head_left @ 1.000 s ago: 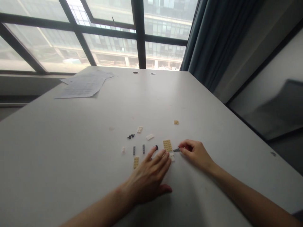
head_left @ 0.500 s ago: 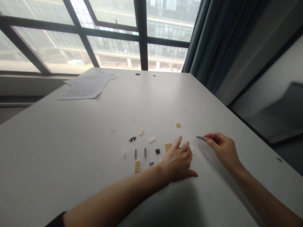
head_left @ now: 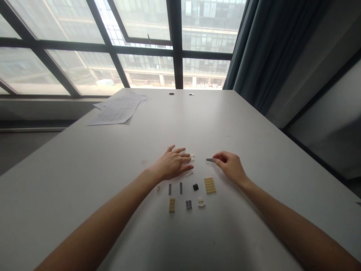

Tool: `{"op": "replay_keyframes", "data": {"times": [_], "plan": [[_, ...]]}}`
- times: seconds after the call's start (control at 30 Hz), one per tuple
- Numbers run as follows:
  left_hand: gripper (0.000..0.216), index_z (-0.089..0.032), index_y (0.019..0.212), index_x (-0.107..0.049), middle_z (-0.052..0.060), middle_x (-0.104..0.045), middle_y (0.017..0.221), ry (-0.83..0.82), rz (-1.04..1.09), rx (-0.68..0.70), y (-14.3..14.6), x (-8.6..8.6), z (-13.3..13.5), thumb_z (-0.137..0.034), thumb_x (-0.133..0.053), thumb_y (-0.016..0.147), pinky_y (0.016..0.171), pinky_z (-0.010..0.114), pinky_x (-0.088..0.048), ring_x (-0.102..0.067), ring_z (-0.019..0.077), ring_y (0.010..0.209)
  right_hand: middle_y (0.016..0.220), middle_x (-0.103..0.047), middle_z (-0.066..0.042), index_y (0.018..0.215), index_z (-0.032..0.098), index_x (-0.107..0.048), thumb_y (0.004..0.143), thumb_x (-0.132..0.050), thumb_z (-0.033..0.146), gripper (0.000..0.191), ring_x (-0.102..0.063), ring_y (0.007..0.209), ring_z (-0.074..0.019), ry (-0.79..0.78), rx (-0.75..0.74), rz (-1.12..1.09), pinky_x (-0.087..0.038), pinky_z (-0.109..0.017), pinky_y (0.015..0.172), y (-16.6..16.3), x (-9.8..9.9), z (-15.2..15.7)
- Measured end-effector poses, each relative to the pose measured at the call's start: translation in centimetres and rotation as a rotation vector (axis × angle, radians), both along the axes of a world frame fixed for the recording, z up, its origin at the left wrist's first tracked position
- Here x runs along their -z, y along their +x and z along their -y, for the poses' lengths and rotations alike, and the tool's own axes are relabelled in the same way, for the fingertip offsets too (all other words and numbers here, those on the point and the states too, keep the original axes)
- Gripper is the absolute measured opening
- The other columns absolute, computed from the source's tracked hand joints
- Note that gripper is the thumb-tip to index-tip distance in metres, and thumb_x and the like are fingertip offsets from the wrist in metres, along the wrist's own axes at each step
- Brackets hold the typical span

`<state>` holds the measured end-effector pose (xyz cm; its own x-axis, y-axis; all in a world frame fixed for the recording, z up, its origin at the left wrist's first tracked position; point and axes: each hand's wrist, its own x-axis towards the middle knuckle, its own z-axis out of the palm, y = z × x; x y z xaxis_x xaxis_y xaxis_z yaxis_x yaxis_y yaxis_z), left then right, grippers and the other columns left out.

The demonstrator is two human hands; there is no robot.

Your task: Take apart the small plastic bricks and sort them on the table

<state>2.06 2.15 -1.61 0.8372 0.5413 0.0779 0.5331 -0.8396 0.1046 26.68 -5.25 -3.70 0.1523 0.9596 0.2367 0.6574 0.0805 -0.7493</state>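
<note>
Pinching a slim gray piece (head_left: 209,160) just beyond a tan studded plate (head_left: 210,185), the right hand (head_left: 230,165) hides one end. Beyond the plate to its left, the left hand's (head_left: 172,164) spread fingers partly cover a white piece (head_left: 193,157); the palm's underside is hidden. A black block (head_left: 195,187) sits left of the plate on the worktop (head_left: 169,241).

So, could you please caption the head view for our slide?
Right hand pinching a slim grey plastic piece; left hand spread over white tabletop.
</note>
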Motion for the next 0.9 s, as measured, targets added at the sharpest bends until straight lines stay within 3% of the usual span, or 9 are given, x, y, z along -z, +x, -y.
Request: {"op": "replay_keyframes", "data": {"times": [0.1, 0.17, 0.27, 0.4, 0.53, 0.7, 0.9], "plan": [[0.036, -0.029, 0.121, -0.060, 0.003, -0.060, 0.129, 0.060, 0.078, -0.010, -1.0, -0.1, 0.3, -0.047, -0.043, 0.095, 0.107, 0.048, -0.024, -0.040, 0.0262, 0.132, 0.073, -0.072, -0.003, 0.079, 0.019, -0.072, 0.077, -0.061, 0.024, 0.012, -0.061, 0.064, -0.0160, 0.004, -0.050, 0.044, -0.046, -0.027, 0.065, -3.2, 0.0, -2.9], [0.035, -0.025, 0.122, -0.059, 0.005, -0.058, 0.131, 0.117, 0.168, -0.088, -1.5, -0.3, 0.4, -0.042, -0.046, 0.094, 0.104, 0.045, -0.030, -0.044, 0.0259, 0.127, 0.074, -0.072, -0.003, 0.078, 0.020, -0.072, 0.077, -0.060, 0.020, 0.012, -0.062, 0.066, -0.0167, 0.003, -0.062, 0.072, -0.046, -0.028, 0.067, -4.5, 0.2, -4.1], [0.027, -0.022, 0.111, -0.064, 0.007, -0.063, 0.118, 0.165, 0.229, -0.204, -1.8, -0.4, 0.3, -0.036, -0.056, 0.090, 0.093, 0.043, -0.038, -0.051, 0.0261, 0.112, 0.076, -0.073, -0.004, 0.079, 0.020, -0.072, 0.077, -0.059, 0.018, 0.013, -0.063, 0.069, -0.0179, -0.006, -0.069, 0.110, -0.046, -0.029, 0.070, -5.0, 0.5, -5.0], [0.012, -0.023, 0.090, -0.070, 0.006, -0.066, 0.101, 0.155, 0.160, -0.184, -1.1, 0.0, 0.2, -0.030, -0.068, 0.080, 0.087, 0.043, -0.039, -0.053, 0.0261, 0.099, 0.079, -0.072, -0.004, 0.081, 0.020, -0.071, 0.079, -0.059, 0.018, 0.013, -0.063, 0.070, -0.0182, -0.017, -0.074, 0.145, -0.046, -0.029, 0.071, -4.7, 1.1, -5.4], [0.005, -0.022, 0.080, -0.070, 0.005, -0.066, 0.096, 0.137, 0.134, -0.164, 0.0, 0.4, -0.2, -0.026, -0.069, 0.079, 0.085, 0.041, -0.038, -0.052, 0.0250, 0.096, 0.083, -0.071, -0.004, 0.081, 0.020, -0.071, 0.079, -0.061, 0.019, 0.011, -0.062, 0.074, -0.0176, -0.021, -0.100, 0.180, -0.045, -0.028, 0.074, -4.6, 1.5, -5.6], [0.006, -0.025, 0.081, -0.072, 0.003, -0.066, 0.096, 0.129, 0.120, -0.151, 0.4, 0.4, -1.0, -0.024, -0.066, 0.082, 0.085, 0.040, -0.037, -0.052, 0.0233, 0.095, 0.094, -0.068, -0.005, 0.084, 0.022, -0.072, 0.081, -0.061, 0.022, 0.011, -0.061, 0.081, -0.0175, -0.004, -0.159, 0.213, -0.043, -0.029, 0.078, -4.8, 1.6, -5.2], [0.010, -0.023, 0.084, -0.072, 0.005, -0.067, 0.097, 0.151, 0.121, -0.202, 0.1, 0.5, -1.5, -0.022, -0.062, 0.084, 0.086, 0.042, -0.037, -0.052, 0.0241, 0.095, 0.088, -0.067, -0.004, 0.082, 0.021, -0.071, 0.083, -0.062, 0.022, 0.009, -0.060, 0.082, -0.0169, 0.019, -0.254, 0.213, -0.043, -0.028, 0.078, -5.2, 1.5, -4.5]]}}
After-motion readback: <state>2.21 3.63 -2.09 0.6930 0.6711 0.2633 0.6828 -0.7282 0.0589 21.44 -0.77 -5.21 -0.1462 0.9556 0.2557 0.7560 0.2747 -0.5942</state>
